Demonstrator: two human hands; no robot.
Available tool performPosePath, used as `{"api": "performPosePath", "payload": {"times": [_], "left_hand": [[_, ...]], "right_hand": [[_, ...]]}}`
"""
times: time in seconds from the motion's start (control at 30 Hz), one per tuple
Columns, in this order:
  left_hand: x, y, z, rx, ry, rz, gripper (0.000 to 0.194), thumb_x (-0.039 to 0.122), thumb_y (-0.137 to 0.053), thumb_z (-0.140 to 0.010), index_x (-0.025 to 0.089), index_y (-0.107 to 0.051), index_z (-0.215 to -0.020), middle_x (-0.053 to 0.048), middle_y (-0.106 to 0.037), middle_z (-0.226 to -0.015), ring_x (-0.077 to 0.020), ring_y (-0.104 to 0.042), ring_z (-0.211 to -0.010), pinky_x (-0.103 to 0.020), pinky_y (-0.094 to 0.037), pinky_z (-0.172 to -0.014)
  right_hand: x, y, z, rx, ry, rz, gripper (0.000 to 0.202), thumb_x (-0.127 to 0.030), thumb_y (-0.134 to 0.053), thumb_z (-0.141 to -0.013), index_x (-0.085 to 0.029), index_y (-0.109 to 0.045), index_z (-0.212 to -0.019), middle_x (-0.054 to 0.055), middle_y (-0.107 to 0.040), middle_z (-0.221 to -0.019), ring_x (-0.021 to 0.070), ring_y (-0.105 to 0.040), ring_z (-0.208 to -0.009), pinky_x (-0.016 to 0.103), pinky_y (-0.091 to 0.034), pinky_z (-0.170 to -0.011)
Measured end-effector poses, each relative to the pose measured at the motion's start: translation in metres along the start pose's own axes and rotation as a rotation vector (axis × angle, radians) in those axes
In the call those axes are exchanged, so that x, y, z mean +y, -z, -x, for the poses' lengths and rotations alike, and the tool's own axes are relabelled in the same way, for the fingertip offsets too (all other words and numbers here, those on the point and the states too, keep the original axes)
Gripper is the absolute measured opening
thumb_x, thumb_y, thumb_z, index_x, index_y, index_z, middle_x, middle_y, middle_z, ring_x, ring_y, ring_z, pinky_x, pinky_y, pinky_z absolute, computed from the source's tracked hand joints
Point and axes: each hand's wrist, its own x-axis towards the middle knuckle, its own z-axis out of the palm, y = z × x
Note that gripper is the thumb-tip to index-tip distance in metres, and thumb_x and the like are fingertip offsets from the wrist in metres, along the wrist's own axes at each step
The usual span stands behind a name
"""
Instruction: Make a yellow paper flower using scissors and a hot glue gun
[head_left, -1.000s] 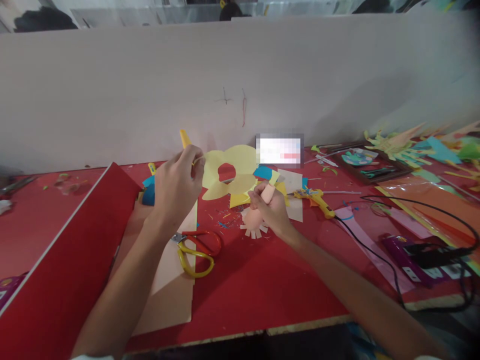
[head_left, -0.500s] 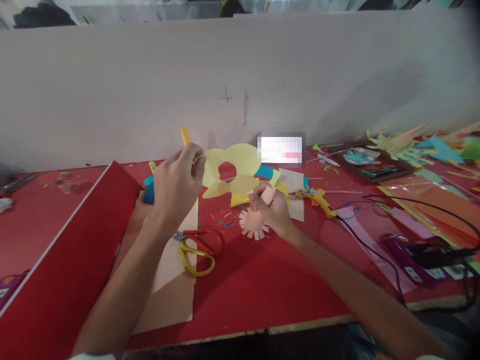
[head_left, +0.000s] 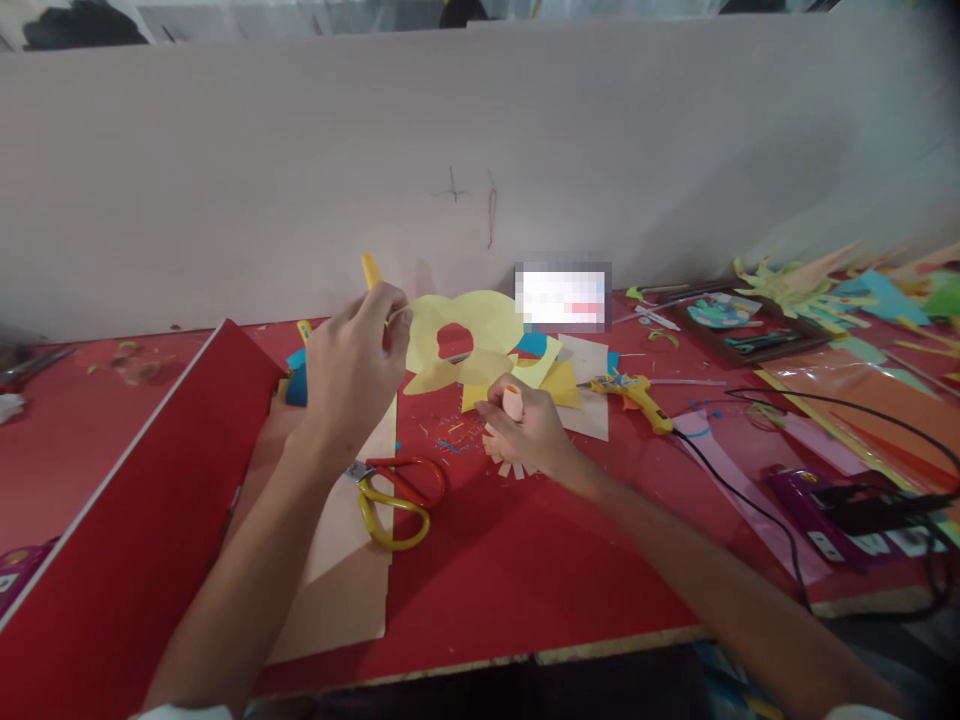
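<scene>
My left hand [head_left: 358, 365] is raised over the left side of the table, closed in a pinch. A slim yellow piece [head_left: 370, 270] sticks up behind its knuckles; its lower part is hidden and I cannot make out its kind. My right hand [head_left: 529, 420] is closed around a peach paper tube [head_left: 513, 402], its open end facing up. Below those fingers lies the tube's fringed paper base [head_left: 513, 466], partly covered by the hand. Between and beyond my hands rests a pale yellow petal-shaped paper cutout [head_left: 491, 315] with a round hole.
Scissors [head_left: 405, 480] with red and yellow handles lie on peach sheets [head_left: 352, 590]. Rightward are a yellow glue gun [head_left: 634, 398] with a black cord, a pink strip [head_left: 739, 480] and a dark tray [head_left: 739, 345]. A red board [head_left: 150, 520] leans at left; a white wall [head_left: 300, 180] stands behind.
My right hand has tilted the paper tube more upright and moved slightly left, covering more of the fringed base. My left hand has barely moved.
</scene>
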Motion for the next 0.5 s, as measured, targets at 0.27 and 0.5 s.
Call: {"api": "performPosePath", "payload": {"times": [0.27,0.5], "left_hand": [[-0.002,0.000,0.000,-0.002,0.016,0.001,0.006,0.024,-0.056,-0.099,0.026,-0.062,-0.098,-0.003,-0.070,-0.085,-0.0186,-0.060,-0.068,-0.034,-0.039,-0.063],[0.000,-0.006,0.001,-0.015,0.014,0.001,0.007,0.024,-0.055,-0.099,0.025,-0.062,-0.097,-0.004,-0.072,-0.087,-0.0192,-0.063,-0.071,-0.032,-0.039,-0.062]], "right_hand": [[0.008,0.003,0.005,0.049,-0.043,-0.220,0.029,-0.048,-0.076,-0.087,-0.027,-0.058,-0.096,-0.004,-0.060,-0.076,0.0159,-0.057,-0.068,0.030,-0.049,-0.064],[0.005,0.015,0.011,0.097,0.104,-0.292,0.063,-0.065,-0.077,-0.085,-0.032,-0.056,-0.134,0.005,-0.070,-0.104,0.0245,-0.068,-0.099,0.046,-0.058,-0.091]]}}
